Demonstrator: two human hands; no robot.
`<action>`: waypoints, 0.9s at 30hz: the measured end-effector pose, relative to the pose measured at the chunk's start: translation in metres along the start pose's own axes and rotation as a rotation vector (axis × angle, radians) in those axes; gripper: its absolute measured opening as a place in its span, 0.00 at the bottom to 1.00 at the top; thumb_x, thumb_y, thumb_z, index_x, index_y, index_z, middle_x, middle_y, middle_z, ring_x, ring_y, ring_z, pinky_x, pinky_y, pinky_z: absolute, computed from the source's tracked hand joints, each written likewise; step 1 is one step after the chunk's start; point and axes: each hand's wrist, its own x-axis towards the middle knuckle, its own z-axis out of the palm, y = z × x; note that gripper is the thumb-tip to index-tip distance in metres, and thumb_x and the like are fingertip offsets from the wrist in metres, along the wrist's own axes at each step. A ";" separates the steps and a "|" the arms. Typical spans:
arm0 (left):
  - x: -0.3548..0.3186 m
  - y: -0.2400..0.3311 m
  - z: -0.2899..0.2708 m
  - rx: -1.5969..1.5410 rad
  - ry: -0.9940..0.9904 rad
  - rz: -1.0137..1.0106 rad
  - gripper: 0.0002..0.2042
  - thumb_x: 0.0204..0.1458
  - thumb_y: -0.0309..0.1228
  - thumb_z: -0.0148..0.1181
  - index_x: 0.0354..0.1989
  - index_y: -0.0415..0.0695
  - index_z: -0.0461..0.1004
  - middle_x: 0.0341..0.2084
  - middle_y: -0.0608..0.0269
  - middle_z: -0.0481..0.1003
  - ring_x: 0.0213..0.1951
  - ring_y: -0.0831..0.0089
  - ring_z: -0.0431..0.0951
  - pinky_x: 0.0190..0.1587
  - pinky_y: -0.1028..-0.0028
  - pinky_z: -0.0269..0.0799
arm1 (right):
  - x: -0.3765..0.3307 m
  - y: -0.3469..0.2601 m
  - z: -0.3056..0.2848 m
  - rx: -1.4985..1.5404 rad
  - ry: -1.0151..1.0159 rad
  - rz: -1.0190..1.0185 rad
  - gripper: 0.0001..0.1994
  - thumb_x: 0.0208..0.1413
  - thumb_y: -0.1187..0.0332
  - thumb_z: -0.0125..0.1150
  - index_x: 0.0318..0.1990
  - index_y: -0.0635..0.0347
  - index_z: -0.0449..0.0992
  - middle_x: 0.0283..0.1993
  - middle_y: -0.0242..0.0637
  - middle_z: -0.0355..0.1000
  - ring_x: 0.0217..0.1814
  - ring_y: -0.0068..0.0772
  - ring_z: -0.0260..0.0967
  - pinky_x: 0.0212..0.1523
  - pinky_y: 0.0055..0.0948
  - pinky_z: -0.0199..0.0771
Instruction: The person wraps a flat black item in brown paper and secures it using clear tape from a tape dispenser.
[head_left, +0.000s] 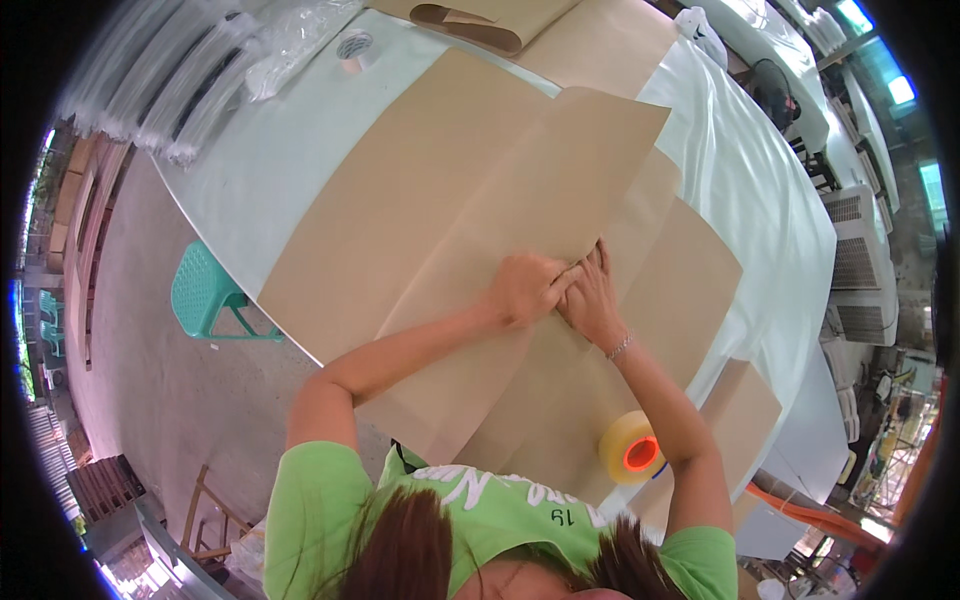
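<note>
Left hand [522,288] and right hand [592,300], fingers flat, press a fold into the large brown kraft paper sheet [520,200]; creasing step, needing firm even pressure next.

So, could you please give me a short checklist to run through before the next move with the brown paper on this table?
1. Both hands on the sheet: ok. The left hand and right hand press side by side on the folded brown paper.
2. Fold edge held flat under the fingers: cannot tell; the hands cover it.
3. Tape within reach: ok. A tape roll with orange core stands by the right forearm.
4. Second tape roll close by: not ok; it lies at the table's far end.
5. Paper supported by the table: not ok; the near edge overhangs toward the person.
</note>
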 end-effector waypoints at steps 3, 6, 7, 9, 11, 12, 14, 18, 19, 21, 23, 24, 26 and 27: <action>-0.002 -0.001 0.008 -0.024 0.099 0.001 0.19 0.60 0.40 0.48 0.21 0.42 0.75 0.16 0.56 0.74 0.21 0.58 0.75 0.29 0.64 0.69 | 0.000 -0.005 -0.007 -0.022 -0.052 0.006 0.25 0.59 0.62 0.46 0.63 0.60 0.63 0.70 0.44 0.54 0.76 0.49 0.39 0.74 0.51 0.32; -0.001 -0.005 0.014 0.005 0.155 0.060 0.19 0.61 0.40 0.48 0.22 0.41 0.75 0.14 0.56 0.72 0.20 0.58 0.74 0.28 0.64 0.68 | 0.001 -0.003 -0.002 0.034 0.057 -0.017 0.25 0.58 0.63 0.47 0.63 0.58 0.64 0.69 0.43 0.56 0.76 0.48 0.40 0.74 0.50 0.30; -0.001 -0.004 0.013 -0.009 0.142 0.039 0.19 0.61 0.39 0.48 0.22 0.41 0.75 0.14 0.56 0.72 0.20 0.58 0.74 0.28 0.64 0.68 | 0.000 -0.001 -0.001 0.025 0.043 -0.015 0.25 0.58 0.63 0.47 0.63 0.58 0.64 0.69 0.43 0.56 0.76 0.49 0.40 0.74 0.50 0.30; -0.001 0.001 0.011 -0.039 0.115 -0.003 0.19 0.61 0.39 0.48 0.22 0.41 0.75 0.15 0.56 0.72 0.20 0.57 0.74 0.27 0.63 0.68 | 0.000 0.001 0.000 0.009 0.016 -0.009 0.25 0.58 0.62 0.47 0.63 0.58 0.64 0.69 0.42 0.56 0.76 0.49 0.40 0.75 0.50 0.28; -0.002 -0.003 0.014 0.020 0.122 0.012 0.18 0.61 0.39 0.48 0.23 0.41 0.75 0.15 0.56 0.73 0.20 0.57 0.74 0.28 0.63 0.68 | 0.000 0.001 -0.001 0.032 -0.006 -0.007 0.25 0.59 0.61 0.46 0.64 0.57 0.63 0.69 0.42 0.56 0.76 0.49 0.39 0.75 0.50 0.27; -0.002 -0.005 0.015 0.050 0.126 0.020 0.18 0.61 0.39 0.48 0.24 0.41 0.76 0.16 0.56 0.73 0.20 0.57 0.74 0.28 0.63 0.68 | 0.000 0.001 -0.001 0.043 -0.018 -0.007 0.26 0.59 0.61 0.46 0.64 0.57 0.63 0.69 0.42 0.56 0.76 0.49 0.39 0.75 0.50 0.26; -0.001 -0.005 0.016 0.051 0.138 0.052 0.17 0.61 0.39 0.48 0.25 0.41 0.76 0.17 0.55 0.73 0.20 0.57 0.73 0.28 0.63 0.68 | 0.000 0.001 -0.001 0.083 -0.022 0.012 0.26 0.59 0.60 0.46 0.64 0.57 0.62 0.69 0.42 0.56 0.76 0.48 0.39 0.75 0.50 0.26; -0.001 -0.006 0.019 0.081 0.188 0.106 0.17 0.62 0.39 0.48 0.26 0.41 0.75 0.18 0.54 0.73 0.21 0.56 0.73 0.29 0.63 0.68 | 0.001 -0.001 -0.004 0.094 0.015 0.010 0.26 0.59 0.60 0.45 0.65 0.57 0.62 0.68 0.42 0.56 0.76 0.47 0.40 0.75 0.50 0.26; 0.000 -0.005 0.019 0.055 0.176 0.106 0.17 0.62 0.39 0.48 0.26 0.41 0.74 0.18 0.54 0.72 0.21 0.55 0.73 0.29 0.63 0.68 | 0.001 -0.001 -0.004 0.102 0.006 0.014 0.26 0.59 0.60 0.45 0.64 0.57 0.62 0.68 0.43 0.56 0.76 0.47 0.40 0.75 0.49 0.26; -0.001 -0.003 0.016 0.003 0.153 0.106 0.17 0.62 0.38 0.48 0.25 0.40 0.73 0.18 0.53 0.72 0.22 0.54 0.73 0.29 0.62 0.68 | 0.001 0.001 -0.005 0.117 -0.012 0.022 0.25 0.59 0.61 0.45 0.64 0.58 0.63 0.68 0.43 0.56 0.76 0.47 0.40 0.75 0.48 0.27; -0.002 -0.004 0.015 -0.012 0.132 0.093 0.17 0.62 0.38 0.49 0.24 0.39 0.73 0.18 0.52 0.71 0.22 0.53 0.72 0.29 0.62 0.67 | 0.003 0.000 -0.007 0.133 -0.008 0.033 0.25 0.59 0.62 0.44 0.63 0.60 0.63 0.68 0.45 0.57 0.76 0.47 0.40 0.75 0.48 0.29; -0.002 -0.003 0.014 -0.019 0.122 0.087 0.17 0.62 0.37 0.49 0.24 0.39 0.72 0.18 0.52 0.71 0.22 0.53 0.72 0.29 0.61 0.67 | 0.003 0.000 -0.008 0.141 -0.007 0.038 0.25 0.59 0.62 0.44 0.63 0.60 0.63 0.67 0.45 0.57 0.76 0.48 0.40 0.75 0.48 0.29; -0.002 -0.001 0.012 0.003 0.132 0.097 0.17 0.61 0.37 0.50 0.24 0.38 0.72 0.18 0.51 0.71 0.22 0.52 0.72 0.29 0.61 0.67 | 0.002 0.000 -0.008 0.142 0.017 0.020 0.24 0.59 0.64 0.44 0.62 0.62 0.64 0.67 0.46 0.58 0.75 0.48 0.41 0.75 0.48 0.31; -0.003 0.000 0.011 0.014 0.138 0.100 0.16 0.61 0.36 0.50 0.24 0.38 0.72 0.18 0.51 0.71 0.22 0.51 0.72 0.29 0.60 0.67 | 0.002 0.000 -0.007 0.142 0.029 0.010 0.24 0.59 0.64 0.44 0.62 0.62 0.64 0.67 0.46 0.58 0.75 0.49 0.41 0.75 0.48 0.31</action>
